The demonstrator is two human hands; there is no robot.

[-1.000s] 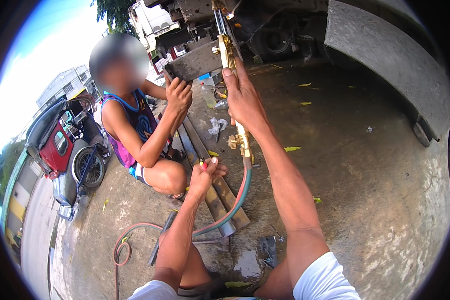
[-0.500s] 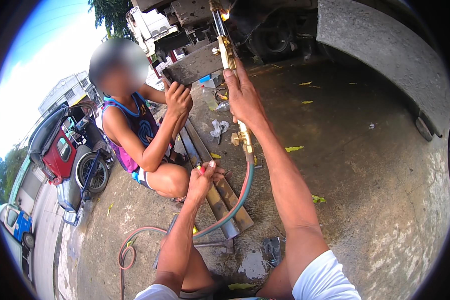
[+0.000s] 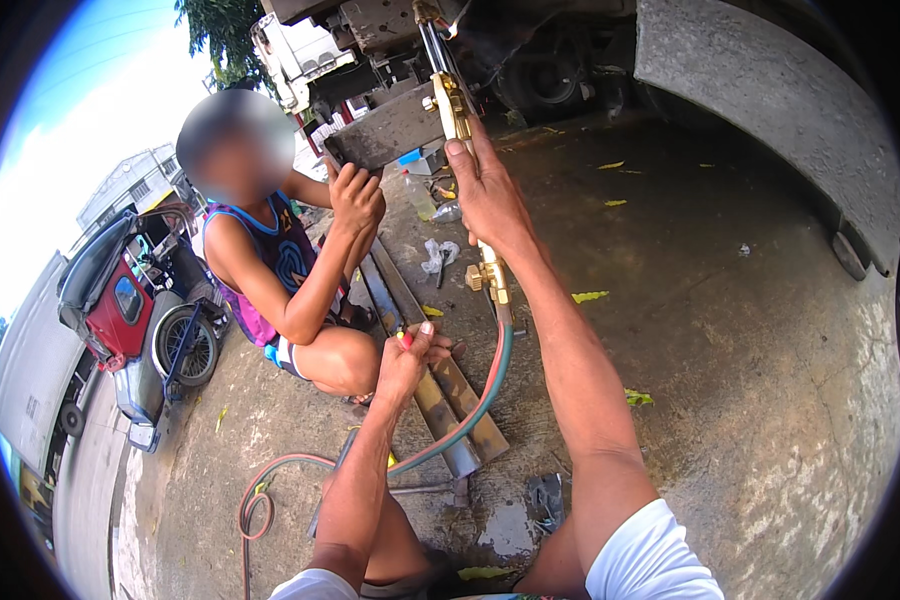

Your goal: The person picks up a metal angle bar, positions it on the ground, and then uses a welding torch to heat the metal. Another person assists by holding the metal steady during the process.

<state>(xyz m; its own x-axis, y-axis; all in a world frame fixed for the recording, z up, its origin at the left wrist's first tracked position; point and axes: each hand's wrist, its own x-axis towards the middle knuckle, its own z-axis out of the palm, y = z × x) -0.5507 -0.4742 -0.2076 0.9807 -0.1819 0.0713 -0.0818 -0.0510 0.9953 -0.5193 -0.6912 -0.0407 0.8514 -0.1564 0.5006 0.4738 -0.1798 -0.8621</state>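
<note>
My right hand is wrapped round a brass cutting torch, raised toward the underside of a vehicle. A small flame shows near its far end; the very tip is hard to make out. From the torch's lower end a red and green twin hose curves down to the ground. Low at centre, my left hand is closed round a small red and yellow thing, mostly hidden by the fingers. Below that hand lie rusty steel channel bars.
A person squats at left, hands on a steel beam. A hammer lies near my knees. A plastic bottle and a crumpled bag are on the concrete. A curved grey panel overhangs at right; a red sidecar stands far left.
The orange flame by the torch end has become smaller and paler. A large truck has come into view on the road at far left. My hands have hardly moved.
</note>
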